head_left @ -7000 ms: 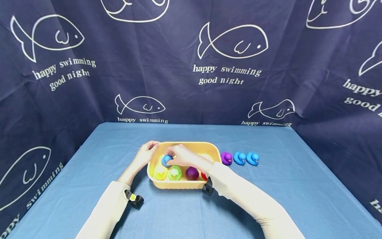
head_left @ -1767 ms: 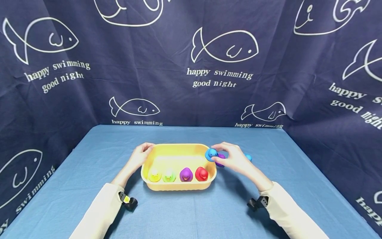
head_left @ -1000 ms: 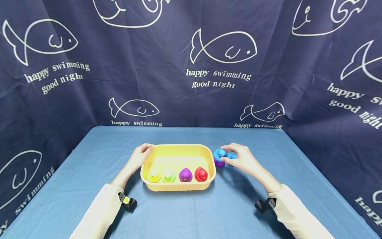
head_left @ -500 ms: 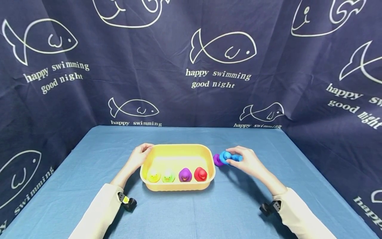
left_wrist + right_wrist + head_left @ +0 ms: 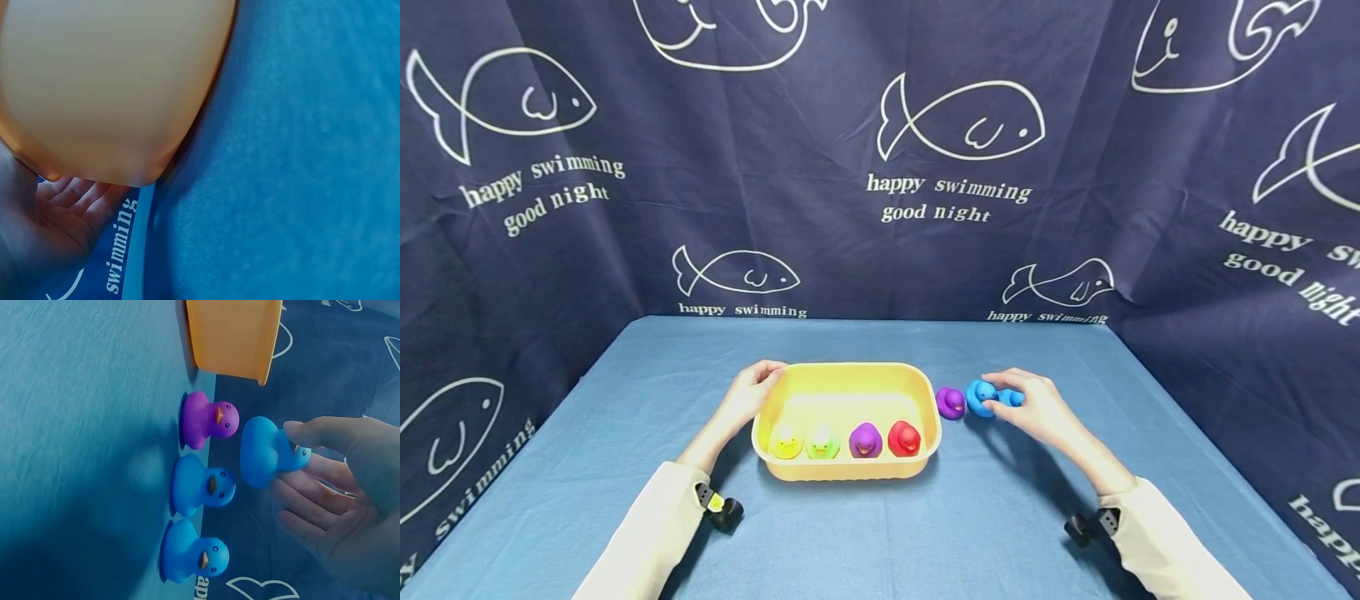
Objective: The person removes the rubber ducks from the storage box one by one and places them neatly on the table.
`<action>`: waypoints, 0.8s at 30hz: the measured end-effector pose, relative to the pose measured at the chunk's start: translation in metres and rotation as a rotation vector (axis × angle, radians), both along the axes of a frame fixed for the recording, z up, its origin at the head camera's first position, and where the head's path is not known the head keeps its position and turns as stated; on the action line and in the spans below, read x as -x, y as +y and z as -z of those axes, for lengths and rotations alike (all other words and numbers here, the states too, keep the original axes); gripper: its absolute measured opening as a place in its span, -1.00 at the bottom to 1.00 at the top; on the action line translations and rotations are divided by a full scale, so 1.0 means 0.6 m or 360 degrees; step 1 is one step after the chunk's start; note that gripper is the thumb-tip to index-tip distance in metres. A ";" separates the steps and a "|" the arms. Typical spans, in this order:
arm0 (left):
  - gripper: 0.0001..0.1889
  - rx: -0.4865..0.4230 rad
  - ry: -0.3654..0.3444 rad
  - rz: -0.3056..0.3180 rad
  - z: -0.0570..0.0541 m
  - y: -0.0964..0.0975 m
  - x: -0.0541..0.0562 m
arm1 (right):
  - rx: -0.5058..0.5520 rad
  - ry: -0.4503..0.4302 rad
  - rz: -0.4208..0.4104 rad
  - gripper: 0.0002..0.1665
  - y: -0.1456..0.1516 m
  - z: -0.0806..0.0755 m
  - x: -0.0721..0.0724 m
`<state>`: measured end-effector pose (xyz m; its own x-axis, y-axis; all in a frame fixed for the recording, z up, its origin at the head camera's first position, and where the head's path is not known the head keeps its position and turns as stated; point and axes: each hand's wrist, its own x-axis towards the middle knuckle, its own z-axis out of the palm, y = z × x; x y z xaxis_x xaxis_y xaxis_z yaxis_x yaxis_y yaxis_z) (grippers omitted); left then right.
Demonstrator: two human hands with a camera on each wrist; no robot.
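Note:
My right hand [image 5: 1033, 406] pinches a blue rubber duck [image 5: 262, 453] by its head between thumb and fingers. It is held up off the table, over a row of ducks right of the yellow bin. That row has a purple duck [image 5: 206, 422] nearest the bin, then a blue duck [image 5: 199, 484] and another blue duck [image 5: 190, 553]. In the head view the held duck and hand partly cover the blue ones. At the bin's back left corner, my left hand [image 5: 751, 396] grips the rim of the yellow bin [image 5: 844, 470]; its fingertips are hidden behind the wall in the left wrist view.
Along the bin's front side sit a yellow duck [image 5: 787, 442], a green duck [image 5: 823, 443], a purple duck [image 5: 866, 440] and a red duck [image 5: 904, 438]. Blue cloth [image 5: 880, 542] covers the table. A dark fish-print curtain [image 5: 865, 267] hangs behind and at both sides.
My right hand has lifted the blue duck out of the bin and carried it right, past the purple duck to above the blue ones. My left hand keeps its place on the bin.

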<state>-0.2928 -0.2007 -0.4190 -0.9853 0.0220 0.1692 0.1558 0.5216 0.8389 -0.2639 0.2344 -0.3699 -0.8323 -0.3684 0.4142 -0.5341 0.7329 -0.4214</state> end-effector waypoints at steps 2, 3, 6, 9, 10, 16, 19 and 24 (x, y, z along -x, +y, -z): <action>-0.71 0.0006 0.0004 0.0001 0.000 0.000 0.000 | -0.0002 0.0013 0.0004 -0.56 0.004 0.001 0.000; -0.71 0.0010 0.0006 0.0001 0.000 0.000 0.000 | -0.0006 0.0023 0.0007 -0.56 0.007 0.002 0.001; -0.71 0.0023 0.0008 0.0002 0.001 0.000 0.001 | -0.0014 0.0053 0.0021 -0.58 0.013 0.005 0.002; -0.71 0.0033 0.0004 0.0000 0.001 0.000 0.002 | -0.0021 0.0079 0.0033 -0.58 0.018 0.008 0.002; -0.70 0.0035 0.0002 -0.0001 0.002 0.000 0.002 | -0.0019 0.0085 0.0037 -0.59 0.019 0.008 0.003; -0.70 0.0043 -0.0003 -0.0007 0.001 0.000 0.001 | -0.0013 0.0106 0.0061 -0.58 0.029 0.008 0.003; -0.70 0.0041 0.0001 -0.0006 0.000 0.001 0.001 | -0.0027 0.0133 0.0072 -0.58 0.034 0.008 0.003; -0.71 0.0035 0.0008 -0.0007 0.000 0.001 0.001 | -0.0050 0.0136 0.0081 -0.58 0.041 0.008 0.003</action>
<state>-0.2936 -0.2004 -0.4190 -0.9846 0.0216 0.1737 0.1577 0.5403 0.8265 -0.2657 0.2593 -0.3748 -0.8124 -0.3403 0.4734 -0.5287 0.7722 -0.3524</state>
